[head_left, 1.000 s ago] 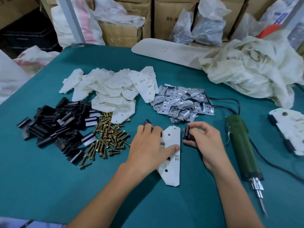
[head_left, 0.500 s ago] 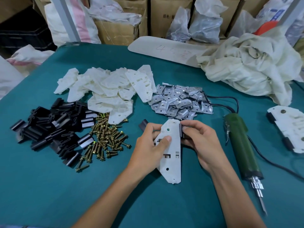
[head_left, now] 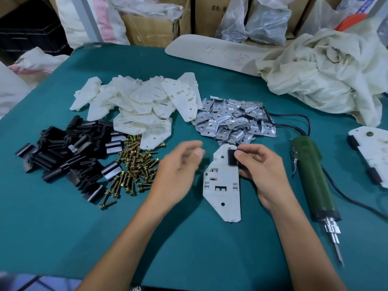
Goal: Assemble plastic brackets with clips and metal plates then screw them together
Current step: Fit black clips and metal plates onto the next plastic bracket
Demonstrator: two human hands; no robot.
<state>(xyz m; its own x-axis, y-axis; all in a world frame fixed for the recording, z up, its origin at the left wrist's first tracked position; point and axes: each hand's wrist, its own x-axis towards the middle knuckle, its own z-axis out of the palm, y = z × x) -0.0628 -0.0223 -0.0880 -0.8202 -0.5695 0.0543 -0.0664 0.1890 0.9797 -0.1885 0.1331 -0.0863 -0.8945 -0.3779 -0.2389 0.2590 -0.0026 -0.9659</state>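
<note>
A white plastic bracket (head_left: 222, 190) lies flat on the green table in front of me. A black clip (head_left: 232, 158) sits on its upper right edge. My right hand (head_left: 262, 171) pinches that clip and the bracket's edge between thumb and fingers. My left hand (head_left: 178, 171) hovers just left of the bracket, blurred, fingers loosely curled and holding nothing. Behind it lie a pile of white brackets (head_left: 142, 106), a heap of black clips (head_left: 69, 152), brass screws (head_left: 134, 164) and shiny metal plates (head_left: 233, 120).
A green electric screwdriver (head_left: 310, 177) lies to the right, bit toward me, its black cord looping behind. A finished bracket (head_left: 371, 152) sits at the right edge. A crumpled cream cloth (head_left: 327, 76) and a pale board (head_left: 212, 53) occupy the back; boxes and bags stand beyond.
My left hand let go of the bracket and moved left. The black clip now sits on the bracket's upper right edge under my right hand.
</note>
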